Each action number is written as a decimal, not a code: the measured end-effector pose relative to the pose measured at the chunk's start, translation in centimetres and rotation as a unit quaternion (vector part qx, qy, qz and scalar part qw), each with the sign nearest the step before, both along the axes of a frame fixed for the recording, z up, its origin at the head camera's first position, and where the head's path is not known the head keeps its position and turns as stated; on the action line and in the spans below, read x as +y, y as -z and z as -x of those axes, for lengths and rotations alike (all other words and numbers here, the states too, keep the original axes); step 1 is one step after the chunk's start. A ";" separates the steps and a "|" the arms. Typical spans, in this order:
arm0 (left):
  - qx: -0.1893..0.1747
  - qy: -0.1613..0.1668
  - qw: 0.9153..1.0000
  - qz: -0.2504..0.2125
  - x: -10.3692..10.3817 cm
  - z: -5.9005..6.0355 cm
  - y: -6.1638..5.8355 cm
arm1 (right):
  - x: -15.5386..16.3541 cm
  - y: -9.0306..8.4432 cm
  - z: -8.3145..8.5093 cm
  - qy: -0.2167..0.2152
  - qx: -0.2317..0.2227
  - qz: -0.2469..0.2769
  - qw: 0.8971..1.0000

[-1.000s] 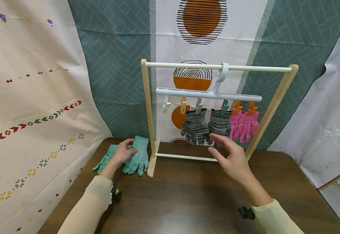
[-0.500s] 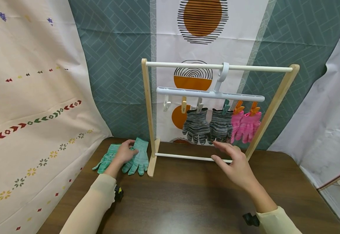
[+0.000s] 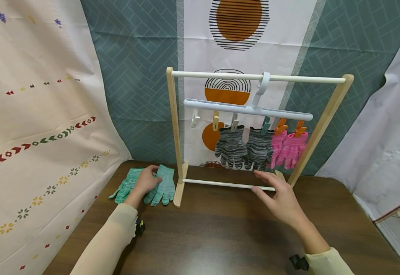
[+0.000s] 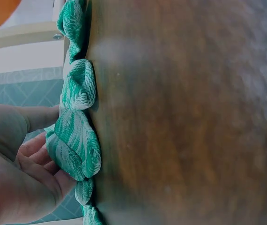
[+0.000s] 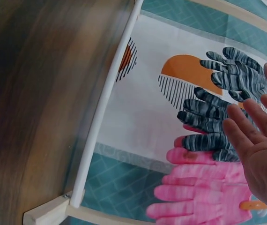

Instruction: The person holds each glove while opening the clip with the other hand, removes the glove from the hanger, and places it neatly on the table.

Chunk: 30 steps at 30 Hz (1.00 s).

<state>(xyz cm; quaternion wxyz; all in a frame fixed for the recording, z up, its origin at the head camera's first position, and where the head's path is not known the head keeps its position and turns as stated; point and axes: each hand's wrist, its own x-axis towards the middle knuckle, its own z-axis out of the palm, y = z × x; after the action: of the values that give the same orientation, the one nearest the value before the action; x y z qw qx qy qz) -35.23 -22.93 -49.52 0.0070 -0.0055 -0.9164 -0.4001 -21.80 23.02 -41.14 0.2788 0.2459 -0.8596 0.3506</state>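
Two green knit gloves (image 3: 162, 185) lie flat on the brown table (image 3: 220, 233), left of a wooden drying rack (image 3: 174, 133). My left hand (image 3: 147, 179) lies on them. In the left wrist view its fingers (image 4: 40, 154) and thumb pinch bunched green glove fabric (image 4: 75, 140). My right hand (image 3: 263, 181) hovers with straight, spread fingers just above the rack's lower white rail (image 3: 217, 184) and holds nothing. It is below two grey striped gloves (image 3: 244, 147) and two pink gloves (image 3: 289, 149) clipped to a white hanger (image 3: 248, 110). The right wrist view shows its fingers (image 5: 255, 136) in front of the grey gloves (image 5: 218, 103) and pink gloves (image 5: 199, 192).
The hanger hooks over the rack's top white bar (image 3: 220, 76). Two clips at its left end, white (image 3: 195, 119) and orange (image 3: 215, 122), hold nothing. Patterned cloths (image 3: 31, 114) hang behind and to both sides. Bare tabletop lies in front of the rack.
My right hand has sunk from in front of the grey gloves down to the lower rail and drifted slightly right. My left hand stays on the green gloves, its fingers more curled.
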 end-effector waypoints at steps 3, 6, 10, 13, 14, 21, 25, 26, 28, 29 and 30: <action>0.005 -0.002 1.000 0.007 0.0 -0.1 -0.2 | 0.2 0.2 0.0 0.000 0.000 0.001 1.000; 0.010 -0.003 1.000 0.015 0.0 -0.2 -0.3 | 0.3 0.3 0.1 -0.002 0.001 0.003 1.000; 0.014 -0.005 0.999 0.028 -0.1 -0.1 -0.4 | 0.5 0.4 0.0 -0.001 -0.002 0.004 1.000; 0.018 -0.007 0.999 0.036 0.0 -0.1 -0.4 | 0.6 0.4 0.0 0.007 -0.008 -0.001 1.000; 0.018 -0.008 0.999 0.038 0.0 -0.2 -0.4 | 0.6 0.4 0.0 0.009 -0.009 -0.003 1.000; 0.029 -0.013 0.998 0.051 0.1 -1.0 -0.5 | 0.9 0.2 -0.2 0.022 -0.013 -0.020 0.999; 0.042 -0.021 0.998 0.052 0.1 -1.6 -0.7 | 1.2 0.1 -0.1 0.029 -0.007 -0.028 0.999; 0.045 -0.022 0.997 0.052 0.1 -1.8 -0.7 | 1.3 0.0 -0.1 0.030 -0.006 -0.028 0.999; 0.053 -0.025 0.997 0.055 0.0 -2.1 -0.9 | 1.4 -0.1 -0.1 0.031 -0.006 -0.028 0.999; 0.056 -0.025 0.997 0.055 0.0 -2.2 -1.0 | 1.5 -0.1 -0.1 0.032 -0.005 -0.027 0.999; 0.060 -0.025 0.996 0.055 -0.1 -2.4 -1.1 | 1.6 -0.2 -0.1 0.032 -0.004 -0.027 0.999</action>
<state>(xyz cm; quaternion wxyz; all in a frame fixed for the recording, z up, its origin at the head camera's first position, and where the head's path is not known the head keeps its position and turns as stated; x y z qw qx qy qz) -32.87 -23.00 -48.46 0.0717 -0.0068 -0.9349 -0.3474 -21.72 24.60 -40.99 0.2793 0.2244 -0.8773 0.3193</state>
